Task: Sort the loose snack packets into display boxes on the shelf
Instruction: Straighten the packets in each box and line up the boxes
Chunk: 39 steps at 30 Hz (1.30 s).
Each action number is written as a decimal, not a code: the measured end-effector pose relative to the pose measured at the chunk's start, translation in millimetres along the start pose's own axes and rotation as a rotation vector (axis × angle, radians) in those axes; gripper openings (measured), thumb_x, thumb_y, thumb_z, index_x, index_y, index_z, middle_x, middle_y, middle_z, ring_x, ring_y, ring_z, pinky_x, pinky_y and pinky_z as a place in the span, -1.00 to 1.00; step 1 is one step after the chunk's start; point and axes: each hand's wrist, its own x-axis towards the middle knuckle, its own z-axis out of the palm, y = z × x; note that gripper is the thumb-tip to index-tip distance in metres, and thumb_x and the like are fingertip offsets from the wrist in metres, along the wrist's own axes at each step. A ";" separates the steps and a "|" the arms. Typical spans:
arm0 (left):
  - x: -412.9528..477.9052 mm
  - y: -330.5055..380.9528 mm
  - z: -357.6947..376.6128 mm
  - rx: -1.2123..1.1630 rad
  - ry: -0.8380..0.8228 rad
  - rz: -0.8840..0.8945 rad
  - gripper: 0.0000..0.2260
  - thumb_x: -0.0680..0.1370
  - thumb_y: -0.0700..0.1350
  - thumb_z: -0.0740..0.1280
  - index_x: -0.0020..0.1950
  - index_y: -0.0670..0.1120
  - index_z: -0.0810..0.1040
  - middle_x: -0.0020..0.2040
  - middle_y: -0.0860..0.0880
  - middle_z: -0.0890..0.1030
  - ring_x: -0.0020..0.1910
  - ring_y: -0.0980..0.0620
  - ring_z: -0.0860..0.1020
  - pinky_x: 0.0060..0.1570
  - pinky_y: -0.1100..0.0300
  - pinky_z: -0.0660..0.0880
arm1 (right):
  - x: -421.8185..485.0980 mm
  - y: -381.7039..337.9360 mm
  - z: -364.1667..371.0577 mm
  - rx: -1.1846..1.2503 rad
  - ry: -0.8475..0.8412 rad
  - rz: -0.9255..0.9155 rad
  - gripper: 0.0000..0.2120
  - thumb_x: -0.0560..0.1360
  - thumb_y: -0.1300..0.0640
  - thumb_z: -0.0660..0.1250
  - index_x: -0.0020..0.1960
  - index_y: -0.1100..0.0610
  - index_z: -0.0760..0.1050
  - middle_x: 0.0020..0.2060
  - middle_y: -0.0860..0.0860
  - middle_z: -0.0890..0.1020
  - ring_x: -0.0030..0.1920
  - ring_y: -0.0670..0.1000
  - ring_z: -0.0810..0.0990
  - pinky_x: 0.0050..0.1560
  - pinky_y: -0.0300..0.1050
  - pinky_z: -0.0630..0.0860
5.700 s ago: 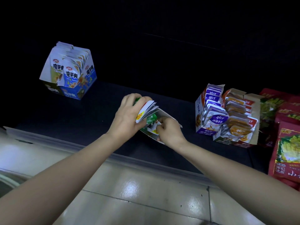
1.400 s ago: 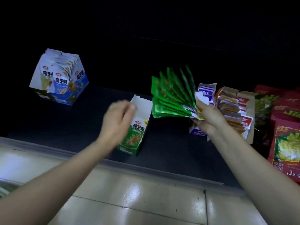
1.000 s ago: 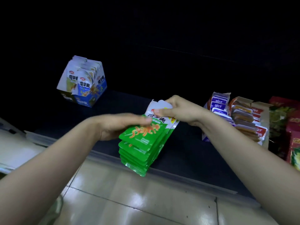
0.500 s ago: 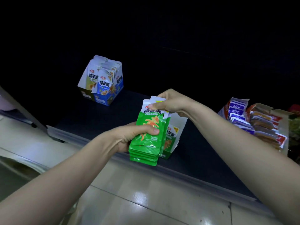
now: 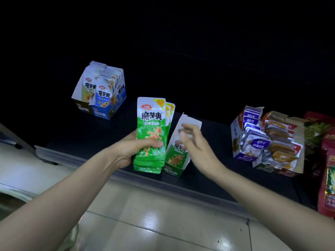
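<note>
A dark shelf [image 5: 76, 131] is running across the view, its pale front rail [image 5: 72, 157] catching some light. Below it, a glossy tiled floor [image 5: 163, 229] is reflecting overhead light in bright patches. Everything behind the shelf is lying in blackness.

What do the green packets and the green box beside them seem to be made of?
Green packets: probably glossy plastic film; light glints on their smooth printed faces.
Green box: seemingly thin cardboard, printed outside, matte white inside, with stiff straight flaps.
</note>
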 end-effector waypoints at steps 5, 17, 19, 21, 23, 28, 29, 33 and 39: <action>1.4 1.1 8.4 0.116 -0.083 0.034 -0.49 0.36 -0.28 0.53 0.25 -0.02 0.50 0.02 -0.06 0.70 -0.04 0.00 0.68 -0.18 0.19 0.60 | 15.4 -16.1 9.0 0.368 -0.138 0.262 -0.10 0.34 -0.39 0.35 0.51 0.02 0.19 0.33 -0.10 0.48 0.27 -0.03 0.52 0.39 0.07 0.38; -0.3 -8.7 17.5 0.293 -0.069 0.499 -0.28 0.60 -0.14 0.29 0.55 0.28 -0.10 0.53 0.24 0.20 0.45 0.28 0.29 0.28 0.37 0.38 | 60.8 -8.5 32.0 0.503 -0.076 0.384 0.02 0.12 -0.45 0.50 0.40 0.07 0.33 0.26 0.02 0.58 0.24 0.05 0.57 0.29 0.08 0.46; -0.1 -7.9 13.2 0.315 -0.035 0.530 -0.40 0.59 -0.15 0.30 0.55 0.16 0.13 0.41 0.34 0.34 0.38 0.33 0.34 0.22 0.41 0.39 | 67.5 -0.1 35.1 0.480 -0.076 0.411 0.16 0.03 -0.52 0.49 0.44 0.07 0.26 0.33 0.09 0.51 0.30 0.10 0.52 0.32 0.13 0.44; 1.9 -7.2 9.4 0.253 -0.038 0.497 -0.54 0.58 -0.19 0.32 0.45 0.07 0.34 0.25 0.17 0.54 0.18 0.19 0.55 0.09 0.25 0.52 | 66.5 -3.4 34.4 0.480 -0.070 0.464 0.11 0.10 -0.48 0.48 0.44 0.10 0.24 0.28 0.12 0.53 0.25 0.12 0.55 0.27 0.13 0.49; 6.8 -7.9 8.4 0.236 -0.024 0.465 -0.58 0.54 -0.18 0.39 0.37 0.06 0.43 0.21 -0.01 0.57 0.09 0.07 0.59 0.03 0.12 0.57 | 58.0 -15.1 33.5 0.458 -0.063 0.497 -0.14 0.34 -0.37 0.38 0.43 0.12 0.22 0.27 0.12 0.54 0.24 0.11 0.55 0.29 0.15 0.47; 16.2 -8.2 6.5 0.055 0.056 0.390 -0.61 0.49 -0.25 0.42 0.28 0.02 0.49 0.12 -0.07 0.61 -0.07 0.00 0.64 -0.20 0.13 0.58 | 44.5 -19.1 20.1 0.454 -0.091 0.384 -0.63 0.68 -0.06 0.04 0.33 0.06 0.45 0.11 0.03 0.63 0.08 0.01 0.61 0.19 -0.05 0.49; 17.3 -7.8 3.8 0.047 0.070 0.391 -0.61 0.49 -0.27 0.41 0.28 0.00 0.48 0.08 -0.01 0.63 -0.09 0.02 0.65 -0.22 0.14 0.58 | 38.8 -18.3 17.8 0.356 -0.056 0.333 -0.66 0.67 -0.04 0.06 0.34 0.04 0.44 0.17 0.01 0.58 0.12 -0.02 0.57 0.17 -0.10 0.45; 22.4 -10.6 -5.6 -0.013 0.114 0.378 -0.61 0.51 -0.30 0.38 0.28 0.00 0.48 -0.01 0.04 0.67 -0.11 -0.01 0.64 -0.23 0.08 0.60 | 16.5 6.7 16.8 0.011 0.153 0.121 -0.72 0.56 0.22 0.25 0.26 0.08 0.39 0.17 0.02 0.44 0.06 -0.09 0.48 0.11 -0.29 0.40; 30.5 -11.8 -3.5 -0.128 0.134 0.371 -0.62 0.51 -0.31 0.35 0.26 0.01 0.47 0.00 -0.03 0.67 -0.13 0.01 0.65 -0.24 0.13 0.60 | 2.8 32.4 15.9 -0.741 -0.422 0.030 -0.60 0.57 -0.14 0.21 0.30 0.08 0.42 0.04 0.00 0.60 0.18 0.07 0.48 0.43 -0.01 -0.01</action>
